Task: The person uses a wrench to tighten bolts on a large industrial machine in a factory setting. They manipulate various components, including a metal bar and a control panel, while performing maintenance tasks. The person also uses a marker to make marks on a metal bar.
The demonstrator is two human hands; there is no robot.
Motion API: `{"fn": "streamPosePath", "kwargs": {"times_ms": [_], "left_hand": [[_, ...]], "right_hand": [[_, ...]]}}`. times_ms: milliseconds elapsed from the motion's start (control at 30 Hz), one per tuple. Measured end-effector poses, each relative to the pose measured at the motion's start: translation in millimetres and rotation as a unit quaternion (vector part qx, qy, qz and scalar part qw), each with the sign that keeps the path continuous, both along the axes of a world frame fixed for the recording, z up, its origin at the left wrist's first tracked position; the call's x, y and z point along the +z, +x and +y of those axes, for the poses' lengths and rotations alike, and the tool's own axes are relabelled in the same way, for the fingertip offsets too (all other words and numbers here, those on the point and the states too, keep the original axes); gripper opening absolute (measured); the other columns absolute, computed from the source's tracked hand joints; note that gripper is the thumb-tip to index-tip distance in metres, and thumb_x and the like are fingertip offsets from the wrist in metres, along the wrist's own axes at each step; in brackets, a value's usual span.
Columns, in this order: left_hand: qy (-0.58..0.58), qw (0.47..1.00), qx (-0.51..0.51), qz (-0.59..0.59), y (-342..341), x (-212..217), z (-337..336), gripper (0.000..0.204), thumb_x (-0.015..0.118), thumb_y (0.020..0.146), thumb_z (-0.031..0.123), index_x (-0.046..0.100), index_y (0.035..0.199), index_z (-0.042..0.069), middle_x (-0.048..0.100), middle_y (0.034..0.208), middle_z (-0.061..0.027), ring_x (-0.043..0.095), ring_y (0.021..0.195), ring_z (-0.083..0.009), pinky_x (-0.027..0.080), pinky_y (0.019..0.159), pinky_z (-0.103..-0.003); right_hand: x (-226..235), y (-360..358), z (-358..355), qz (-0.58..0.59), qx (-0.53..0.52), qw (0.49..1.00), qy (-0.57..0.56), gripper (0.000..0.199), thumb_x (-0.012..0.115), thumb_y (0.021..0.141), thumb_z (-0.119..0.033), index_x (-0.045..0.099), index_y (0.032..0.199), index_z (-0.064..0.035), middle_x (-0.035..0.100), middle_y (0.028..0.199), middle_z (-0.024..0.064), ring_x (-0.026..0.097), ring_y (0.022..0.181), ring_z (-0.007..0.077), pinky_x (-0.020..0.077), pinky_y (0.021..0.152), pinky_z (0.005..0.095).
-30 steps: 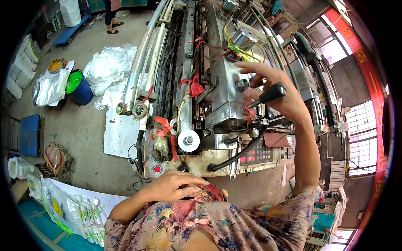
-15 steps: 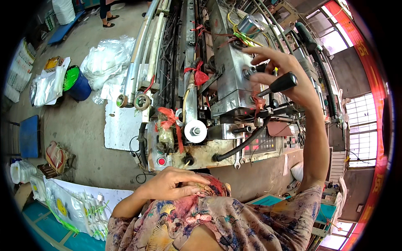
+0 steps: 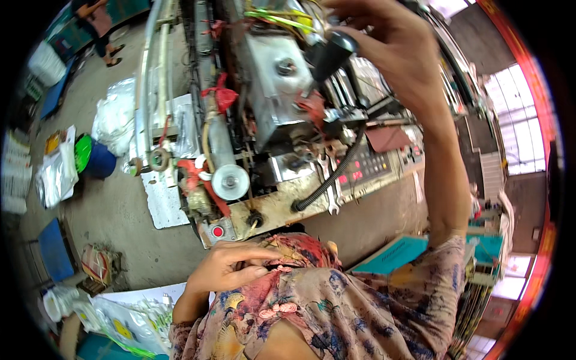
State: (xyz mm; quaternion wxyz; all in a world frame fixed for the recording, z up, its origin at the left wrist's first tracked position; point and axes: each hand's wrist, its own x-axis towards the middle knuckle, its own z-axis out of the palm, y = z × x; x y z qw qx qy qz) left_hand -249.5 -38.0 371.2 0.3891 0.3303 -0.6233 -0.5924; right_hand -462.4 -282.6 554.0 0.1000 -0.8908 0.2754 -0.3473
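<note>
My left hand (image 3: 228,268) lies against the front of my patterned shirt (image 3: 336,300), its fingers stretched and apart, holding nothing. My right arm reaches up over a metal machine. At the top edge my right hand (image 3: 390,45) is partly cut off; its thumb and bent fingers stand apart beside yellow and green wires (image 3: 279,19). Nothing shows in its grasp. A black lever handle (image 3: 333,57) overlaps the hand's near side; I see no grip on it. Below the lever sits a shiny steel block (image 3: 273,78) with a bolt in its face.
Two wrenches (image 3: 330,186) lie by a black hose (image 3: 330,184) and a button panel (image 3: 367,171). A red push button (image 3: 217,231) sits at the machine's front corner. Left are a blue bucket (image 3: 101,159), plastic film (image 3: 115,114) and packed bags (image 3: 129,321). Another person (image 3: 96,30) stands far left.
The view has shifted, so the machine appears lower and farther left. My right hand has moved up and away, toward the wires. My left hand stays at my shirt.
</note>
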Motion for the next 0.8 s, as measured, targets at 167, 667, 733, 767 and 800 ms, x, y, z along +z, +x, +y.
{"fn": "streamPosePath", "kwargs": {"times_ms": [167, 667, 733, 767, 800], "left_hand": [[0.085, 0.995, 0.038, 0.029, -1.5, -15.4, 6.3, 0.030, 0.066, 0.083, 0.006, 0.069, 0.112, -0.001, 0.056, 0.067, -0.0012, 0.052, 0.063, -0.0084, 0.042, 0.059, -0.026], [0.048, 0.998, 0.041, -0.016, -27.1, 6.1, -11.3, 0.030, 0.070, 0.083, 0.010, 0.070, 0.113, 0.005, 0.065, 0.073, -0.0049, 0.058, 0.063, -0.0162, 0.044, 0.058, -0.029], [-0.011, 0.991, 0.132, -0.018, -26.6, 8.2, -5.9, 0.030, 0.071, 0.081, 0.007, 0.070, 0.111, 0.005, 0.064, 0.072, -0.0047, 0.056, 0.060, -0.0151, 0.044, 0.056, -0.028], [-0.055, 0.979, 0.194, -0.028, -25.0, 7.4, -2.2, 0.030, 0.071, 0.080, 0.006, 0.071, 0.111, 0.005, 0.064, 0.071, -0.0044, 0.055, 0.058, -0.0146, 0.044, 0.055, -0.027], [-0.101, 0.962, 0.251, -0.033, -22.8, 4.9, -0.2, 0.030, 0.072, 0.079, 0.006, 0.071, 0.110, 0.004, 0.064, 0.070, -0.0041, 0.055, 0.056, -0.0141, 0.043, 0.054, -0.027]], "right_hand": [[-48.9, -136.3, 79.2, 0.146, -0.026, 0.945, 0.291, 0.019, 0.070, 0.082, 0.003, 0.066, 0.100, -0.0014, 0.068, 0.087, 0.0054, 0.065, 0.079, 0.0105, 0.0537, 0.067, 0.0245], [-308.2, -258.1, 87.5, 0.094, -0.333, 0.894, 0.284, 0.021, 0.072, 0.079, -0.002, 0.068, 0.099, -0.0031, 0.060, 0.088, 0.0134, 0.062, 0.078, 0.0280, 0.0512, 0.068, 0.0353], [-291.0, -258.6, 93.0, 0.145, -0.309, 0.904, 0.259, 0.033, 0.073, 0.077, -0.006, 0.065, 0.109, -0.0036, 0.064, 0.095, 0.0149, 0.063, 0.084, 0.0317, 0.0489, 0.073, 0.0381], [-269.8, -251.9, 97.9, 0.246, -0.327, 0.883, 0.231, 0.039, 0.074, 0.077, -0.009, 0.062, 0.114, -0.0038, 0.065, 0.098, 0.0151, 0.062, 0.087, 0.0336, 0.0486, 0.074, 0.0390], [-257.1, -259.4, 102.6, 0.290, -0.292, 0.891, 0.191, 0.035, 0.074, 0.078, -0.012, 0.064, 0.109, -0.0017, 0.067, 0.087, 0.0141, 0.065, 0.078, 0.0305, 0.0499, 0.070, 0.0375]]}}
